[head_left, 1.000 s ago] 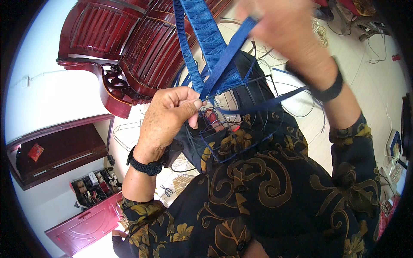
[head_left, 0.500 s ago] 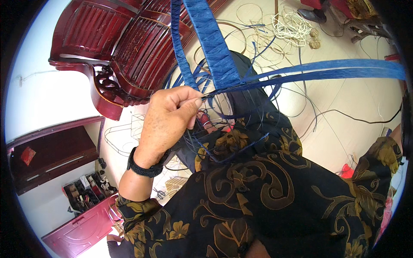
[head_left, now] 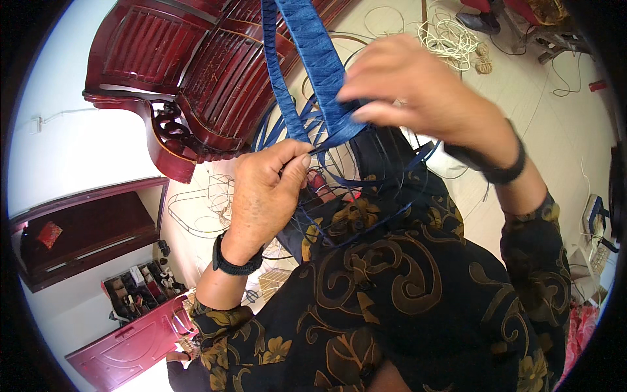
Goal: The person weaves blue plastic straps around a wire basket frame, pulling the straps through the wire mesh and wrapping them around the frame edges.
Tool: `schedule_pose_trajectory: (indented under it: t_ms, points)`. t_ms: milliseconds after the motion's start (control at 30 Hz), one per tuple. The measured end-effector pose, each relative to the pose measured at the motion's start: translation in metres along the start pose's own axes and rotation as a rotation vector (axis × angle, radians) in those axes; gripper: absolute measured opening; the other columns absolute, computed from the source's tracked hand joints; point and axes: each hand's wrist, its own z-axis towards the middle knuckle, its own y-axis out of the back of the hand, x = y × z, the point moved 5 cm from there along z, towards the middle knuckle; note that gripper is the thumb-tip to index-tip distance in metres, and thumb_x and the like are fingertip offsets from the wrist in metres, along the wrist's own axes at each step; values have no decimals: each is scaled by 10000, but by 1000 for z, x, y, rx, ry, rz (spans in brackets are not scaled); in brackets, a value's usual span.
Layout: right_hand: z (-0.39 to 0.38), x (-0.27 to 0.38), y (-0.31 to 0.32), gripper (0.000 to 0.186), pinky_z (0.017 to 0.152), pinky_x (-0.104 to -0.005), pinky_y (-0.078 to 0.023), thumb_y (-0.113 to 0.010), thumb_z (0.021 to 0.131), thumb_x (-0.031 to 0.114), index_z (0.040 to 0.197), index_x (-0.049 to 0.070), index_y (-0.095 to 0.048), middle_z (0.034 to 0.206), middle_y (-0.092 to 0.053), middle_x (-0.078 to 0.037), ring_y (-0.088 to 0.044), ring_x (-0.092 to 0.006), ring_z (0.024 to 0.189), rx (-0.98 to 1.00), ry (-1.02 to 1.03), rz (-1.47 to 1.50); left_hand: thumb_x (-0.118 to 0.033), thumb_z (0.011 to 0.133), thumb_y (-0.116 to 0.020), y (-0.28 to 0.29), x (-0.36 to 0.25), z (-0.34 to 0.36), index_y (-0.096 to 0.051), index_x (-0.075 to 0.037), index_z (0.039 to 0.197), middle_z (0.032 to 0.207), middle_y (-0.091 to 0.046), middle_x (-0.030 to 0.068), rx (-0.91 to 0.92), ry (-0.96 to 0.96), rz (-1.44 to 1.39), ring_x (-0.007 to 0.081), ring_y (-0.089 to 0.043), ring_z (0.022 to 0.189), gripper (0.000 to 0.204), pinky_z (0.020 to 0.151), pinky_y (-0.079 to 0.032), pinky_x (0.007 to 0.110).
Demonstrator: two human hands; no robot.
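A wire frame partly wrapped in flat blue strip hangs before me, its broad blue band [head_left: 317,59] rising toward the top edge. A narrower wrapped blue bar [head_left: 277,85] runs to its left. My left hand [head_left: 271,186] is closed, thumb against fingers, pinching the frame's dark thin edge beside the foot of these bars. At the band's lower right, my right hand [head_left: 424,98] is smeared by motion, thumb and fingertips against or just over the blue strip; whether it grips is unclear. Loose blue strip [head_left: 428,153] dangles below the right hand.
A dark red wooden bench [head_left: 222,85] stands at upper left. Pale cord [head_left: 450,42] lies coiled on the tiled floor, with a shoe [head_left: 480,23] behind. A bare wire frame [head_left: 202,202] rests left of my knees. A shoe rack [head_left: 140,287] sits at lower left.
My right hand has come into view from the right, up to the blue band. The long strip stretched toward the right edge no longer extends there. My left hand keeps its pinch.
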Motion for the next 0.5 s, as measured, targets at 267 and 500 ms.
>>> schedule_pose_trajectory:
  t_ms: [267, 500]
  points:
    - [10, 15, -35, 156, 806, -393, -427, -740, 834, 267, 853, 135, -658, 802, -656, -29, -613, -241, 807, 156, -17, -19, -22, 924, -616, -5, -1, -5, -701, 14, 1001, 690, -636, 74, -62, -186, 130, 147, -624, 615, 120, 580, -477, 273]
    - [-3, -33, 81, 81, 698, -393, -486, -693, 830, 155, 853, 84, -663, 797, -659, -70, -619, -254, 790, -415, -190, -371, -28, 932, -615, -3, -1, -4, -700, 18, 1001, 637, -609, 46, -48, -196, 165, 101, -598, 587, 119, 560, -463, 251]
